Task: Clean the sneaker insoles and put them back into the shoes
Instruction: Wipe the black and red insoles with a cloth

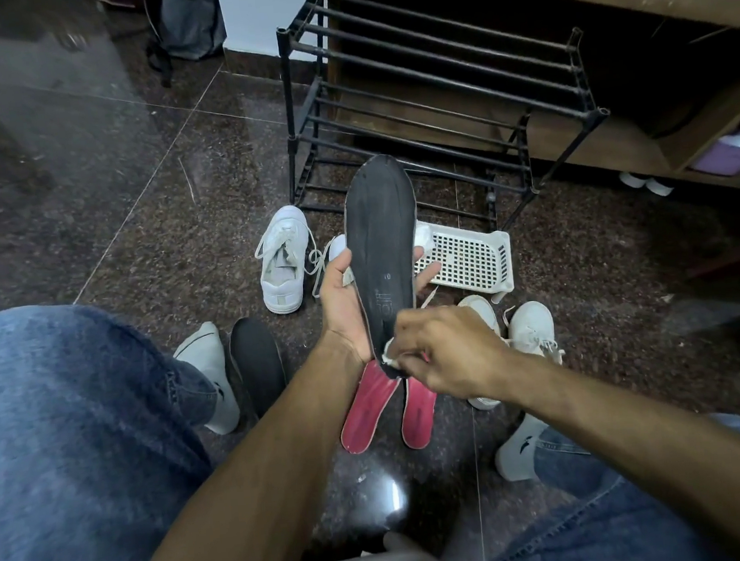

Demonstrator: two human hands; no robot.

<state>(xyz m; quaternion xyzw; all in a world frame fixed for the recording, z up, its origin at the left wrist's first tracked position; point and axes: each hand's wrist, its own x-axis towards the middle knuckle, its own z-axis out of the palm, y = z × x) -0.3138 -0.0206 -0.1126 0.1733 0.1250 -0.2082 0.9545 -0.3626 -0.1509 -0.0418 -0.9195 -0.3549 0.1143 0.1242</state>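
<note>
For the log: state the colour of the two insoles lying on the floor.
Red insoles, clearest in the head view.

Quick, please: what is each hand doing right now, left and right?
Left hand: closed around the black insole, holding it upright.
Right hand: pinching a small white wipe against the insole's lower end.

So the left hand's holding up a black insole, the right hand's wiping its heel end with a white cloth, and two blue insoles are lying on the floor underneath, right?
Not quite. The head view shows the two insoles on the floor are red, not blue. Otherwise correct: the left hand holds the black insole, and the right hand wipes its heel end with a white cloth.
</note>
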